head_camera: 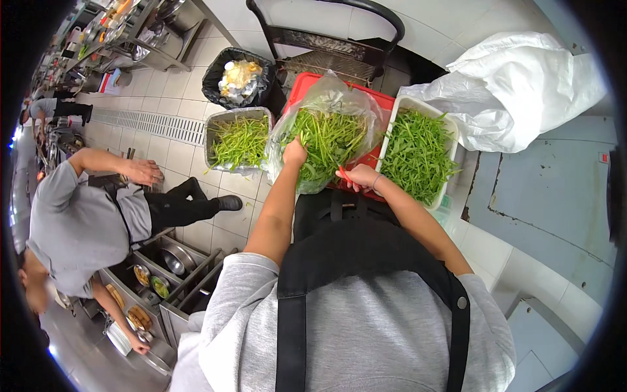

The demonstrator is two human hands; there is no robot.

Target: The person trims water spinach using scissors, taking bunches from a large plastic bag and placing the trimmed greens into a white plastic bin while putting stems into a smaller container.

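Note:
Before me a clear plastic bag [370,110], its mouth spread wide, holds a heap of long-stemmed leafy greens [335,134]. My left hand [295,153] is closed around some stems at the heap's left side. Red-handled scissors [344,174] are gripped in my right hand [362,177] at the bag's near right edge; their blades are hard to make out against the greens. Under the bag lies a red plastic lid or tray [304,84]. On the right, a white tub [453,142] is full of cut leaves [416,152]. A grey bin [209,139] with stems [240,139] stands left.
A black-lined waste bin [213,81] and a black-framed hand truck [333,41] stand beyond. A white woven sack [519,93] lies at right beside grey metal panels [548,191]. A co-worker [81,220] stands close on my left by a steel counter [166,313]. A drain grate [147,125] crosses the floor.

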